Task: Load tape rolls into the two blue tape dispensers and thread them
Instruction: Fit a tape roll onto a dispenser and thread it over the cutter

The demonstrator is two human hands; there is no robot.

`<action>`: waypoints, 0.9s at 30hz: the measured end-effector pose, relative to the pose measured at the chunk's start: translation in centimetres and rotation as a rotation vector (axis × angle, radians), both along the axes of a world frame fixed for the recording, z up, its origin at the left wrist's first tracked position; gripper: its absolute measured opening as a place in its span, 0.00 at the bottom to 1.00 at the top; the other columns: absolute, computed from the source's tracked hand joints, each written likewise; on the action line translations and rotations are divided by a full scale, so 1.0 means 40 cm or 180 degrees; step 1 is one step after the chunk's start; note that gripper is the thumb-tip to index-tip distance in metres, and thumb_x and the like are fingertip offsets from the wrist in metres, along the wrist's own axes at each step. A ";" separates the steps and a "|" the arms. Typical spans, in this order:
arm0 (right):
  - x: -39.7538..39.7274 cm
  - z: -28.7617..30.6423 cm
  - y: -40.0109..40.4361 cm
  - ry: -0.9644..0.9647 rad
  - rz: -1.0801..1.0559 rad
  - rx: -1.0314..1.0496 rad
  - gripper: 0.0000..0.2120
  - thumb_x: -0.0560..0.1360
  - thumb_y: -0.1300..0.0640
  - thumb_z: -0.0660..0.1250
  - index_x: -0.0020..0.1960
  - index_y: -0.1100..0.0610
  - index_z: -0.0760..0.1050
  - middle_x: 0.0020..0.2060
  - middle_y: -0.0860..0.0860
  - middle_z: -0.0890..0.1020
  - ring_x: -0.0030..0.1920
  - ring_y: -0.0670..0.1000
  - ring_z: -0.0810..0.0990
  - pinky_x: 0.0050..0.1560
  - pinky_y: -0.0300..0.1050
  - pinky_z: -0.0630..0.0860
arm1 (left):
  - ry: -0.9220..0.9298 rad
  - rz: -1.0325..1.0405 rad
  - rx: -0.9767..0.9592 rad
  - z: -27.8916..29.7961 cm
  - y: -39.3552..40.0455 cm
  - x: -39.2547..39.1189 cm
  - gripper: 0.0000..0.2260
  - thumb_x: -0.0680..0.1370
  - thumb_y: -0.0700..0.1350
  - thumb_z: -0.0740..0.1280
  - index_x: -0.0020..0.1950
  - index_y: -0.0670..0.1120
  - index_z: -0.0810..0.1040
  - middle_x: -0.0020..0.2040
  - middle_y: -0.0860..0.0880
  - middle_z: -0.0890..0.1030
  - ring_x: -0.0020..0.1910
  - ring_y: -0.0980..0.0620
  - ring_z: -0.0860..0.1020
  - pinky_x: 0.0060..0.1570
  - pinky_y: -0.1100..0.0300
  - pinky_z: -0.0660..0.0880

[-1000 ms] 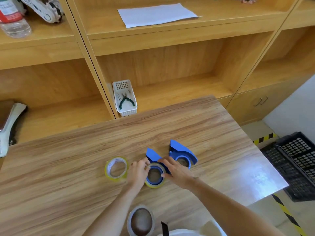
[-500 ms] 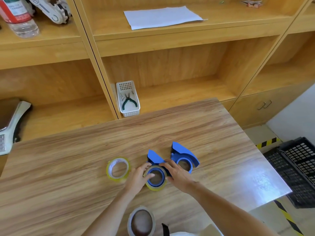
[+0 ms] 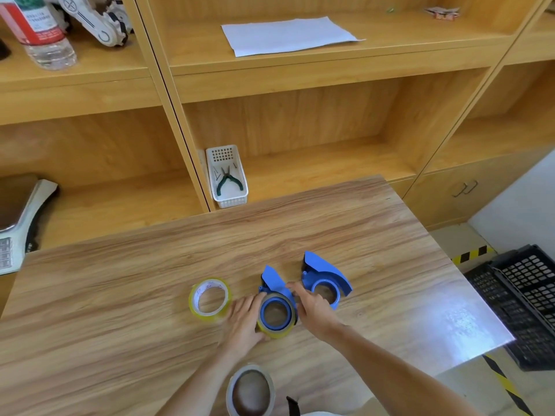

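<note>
Tape roll number one (image 3: 275,316) looks seated on the hub of the nearer blue dispenser (image 3: 272,284), so I reckon I'm at the threading step for that one. My left hand (image 3: 244,321) cups the roll's left side with its fingers curled against it, and my right hand (image 3: 312,306) pinches at the dispenser's right edge, maybe on the tape end, can't really tell. Next I'd need to find the loose end and pull it up toward the nose. The second dispenser (image 3: 326,279) sits empty just to the right, and a spare yellow roll (image 3: 210,300) lies to the left on the wood-grain counter (image 3: 120,295). Another roll (image 3: 250,391) is near me. Wooden shelves (image 3: 300,64) behind hold paper (image 3: 288,34) and a basket with pliers (image 3: 229,181).
</note>
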State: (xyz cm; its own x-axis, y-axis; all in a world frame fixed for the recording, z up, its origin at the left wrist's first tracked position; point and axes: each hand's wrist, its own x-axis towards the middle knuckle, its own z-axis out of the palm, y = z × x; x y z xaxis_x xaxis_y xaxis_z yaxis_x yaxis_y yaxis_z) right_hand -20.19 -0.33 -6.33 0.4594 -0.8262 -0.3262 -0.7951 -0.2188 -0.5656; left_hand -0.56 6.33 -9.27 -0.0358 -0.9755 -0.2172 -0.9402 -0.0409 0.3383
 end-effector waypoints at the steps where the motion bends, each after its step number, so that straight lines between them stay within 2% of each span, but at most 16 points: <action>1: 0.000 0.003 -0.003 0.0034 0.0031 -0.0008 0.24 0.79 0.62 0.54 0.72 0.43 0.60 0.62 0.52 0.78 0.56 0.56 0.80 0.53 0.52 0.78 | -0.0041 -0.0093 0.0071 0.004 -0.001 0.009 0.48 0.66 0.59 0.77 0.79 0.49 0.56 0.77 0.51 0.63 0.78 0.48 0.58 0.76 0.52 0.52; 3: -0.003 0.010 -0.015 0.0123 0.0061 -0.0074 0.22 0.79 0.60 0.54 0.70 0.43 0.61 0.60 0.51 0.79 0.53 0.56 0.81 0.50 0.53 0.78 | -0.0109 -0.0242 0.0079 0.006 -0.001 0.045 0.53 0.62 0.62 0.76 0.80 0.50 0.54 0.79 0.52 0.58 0.80 0.46 0.51 0.77 0.43 0.47; 4: -0.005 0.014 -0.023 0.0155 0.0053 -0.0124 0.21 0.79 0.60 0.54 0.68 0.43 0.61 0.58 0.50 0.79 0.50 0.56 0.81 0.46 0.53 0.78 | -0.0153 -0.0201 -0.0012 0.005 0.000 0.070 0.53 0.61 0.63 0.77 0.80 0.51 0.56 0.79 0.51 0.59 0.80 0.44 0.52 0.76 0.40 0.49; 6: -0.011 0.025 -0.034 0.0142 0.0035 -0.0230 0.20 0.79 0.61 0.55 0.67 0.45 0.64 0.56 0.49 0.80 0.46 0.54 0.81 0.41 0.51 0.78 | -0.0204 0.0146 -0.0258 0.003 0.010 0.121 0.47 0.61 0.58 0.80 0.75 0.49 0.64 0.74 0.47 0.66 0.75 0.41 0.63 0.72 0.42 0.62; 8: -0.020 0.037 -0.042 0.0095 0.0003 -0.0333 0.16 0.79 0.61 0.54 0.64 0.48 0.68 0.55 0.48 0.80 0.44 0.53 0.81 0.36 0.48 0.74 | -0.0273 0.0613 -0.0319 0.006 0.021 0.155 0.36 0.63 0.50 0.82 0.66 0.45 0.71 0.65 0.45 0.75 0.66 0.40 0.74 0.64 0.47 0.71; 9: -0.026 0.043 -0.044 0.0084 -0.0014 -0.0360 0.14 0.79 0.62 0.54 0.62 0.50 0.69 0.54 0.48 0.80 0.42 0.52 0.79 0.33 0.46 0.70 | -0.0344 0.0766 -0.0188 0.011 0.029 0.164 0.31 0.66 0.48 0.80 0.64 0.45 0.71 0.62 0.45 0.77 0.63 0.41 0.76 0.63 0.49 0.72; 12: -0.050 0.051 -0.043 0.0093 -0.0027 -0.0392 0.12 0.79 0.63 0.54 0.57 0.52 0.71 0.48 0.48 0.78 0.37 0.48 0.73 0.27 0.39 0.61 | -0.0809 0.0693 0.0246 0.009 0.047 0.177 0.22 0.75 0.45 0.71 0.67 0.49 0.70 0.62 0.51 0.79 0.65 0.49 0.76 0.72 0.53 0.62; 14: -0.066 0.047 -0.037 0.0074 -0.0040 -0.0382 0.12 0.78 0.64 0.54 0.56 0.52 0.71 0.44 0.45 0.75 0.34 0.46 0.70 0.27 0.38 0.60 | -0.0934 0.0704 0.0237 0.008 0.053 0.187 0.21 0.74 0.40 0.69 0.65 0.53 0.74 0.58 0.53 0.82 0.62 0.52 0.79 0.75 0.51 0.57; 16: -0.087 0.035 -0.031 0.0042 -0.0104 -0.0335 0.13 0.78 0.64 0.54 0.56 0.52 0.72 0.44 0.44 0.75 0.32 0.45 0.70 0.28 0.42 0.64 | -0.0971 0.0723 0.0107 0.011 0.052 0.189 0.22 0.69 0.39 0.73 0.62 0.50 0.78 0.54 0.51 0.85 0.57 0.50 0.83 0.72 0.52 0.61; 18: -0.106 0.027 -0.030 0.0032 -0.0181 -0.0328 0.14 0.78 0.64 0.54 0.56 0.50 0.73 0.45 0.43 0.75 0.37 0.49 0.76 0.33 0.50 0.72 | -0.0842 0.0757 -0.0111 0.033 0.045 0.174 0.25 0.67 0.38 0.77 0.63 0.46 0.79 0.56 0.48 0.85 0.55 0.46 0.84 0.63 0.50 0.73; 20: -0.124 0.027 -0.030 0.0014 -0.0233 -0.0393 0.15 0.78 0.64 0.54 0.57 0.50 0.73 0.47 0.43 0.75 0.42 0.51 0.78 0.36 0.52 0.74 | -0.0615 0.0896 -0.0311 0.078 0.028 0.147 0.26 0.69 0.40 0.76 0.66 0.46 0.77 0.60 0.49 0.83 0.56 0.43 0.82 0.49 0.50 0.80; 22: -0.141 0.029 -0.035 0.0004 -0.0290 -0.0562 0.15 0.77 0.64 0.55 0.58 0.50 0.74 0.51 0.43 0.77 0.50 0.49 0.76 0.40 0.50 0.75 | -0.0503 0.0870 -0.0534 0.119 0.000 0.116 0.20 0.73 0.44 0.74 0.65 0.47 0.76 0.60 0.50 0.82 0.53 0.42 0.83 0.41 0.52 0.79; 25: -0.168 0.027 -0.056 -0.0040 -0.0376 -0.0712 0.17 0.76 0.65 0.56 0.58 0.50 0.74 0.56 0.43 0.78 0.59 0.49 0.72 0.45 0.50 0.76 | -0.0496 0.0553 -0.0884 0.166 -0.056 0.043 0.13 0.71 0.46 0.77 0.52 0.46 0.79 0.46 0.49 0.85 0.40 0.43 0.84 0.32 0.56 0.77; 27: -0.188 0.031 -0.077 -0.0027 -0.0341 -0.0741 0.18 0.75 0.65 0.56 0.60 0.50 0.73 0.59 0.43 0.76 0.61 0.50 0.71 0.46 0.50 0.77 | -0.0526 0.0280 -0.1105 0.193 -0.088 -0.019 0.12 0.70 0.48 0.77 0.48 0.48 0.79 0.41 0.52 0.84 0.37 0.47 0.84 0.30 0.59 0.76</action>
State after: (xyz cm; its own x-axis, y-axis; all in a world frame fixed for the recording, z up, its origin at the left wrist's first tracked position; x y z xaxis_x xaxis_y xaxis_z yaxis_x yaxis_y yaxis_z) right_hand -27.72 -3.41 -5.08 0.3671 -0.9227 -0.1179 -0.8162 -0.2587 -0.5167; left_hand -1.31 2.80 -1.56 0.0592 -0.9897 0.1302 -0.9811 -0.0337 0.1906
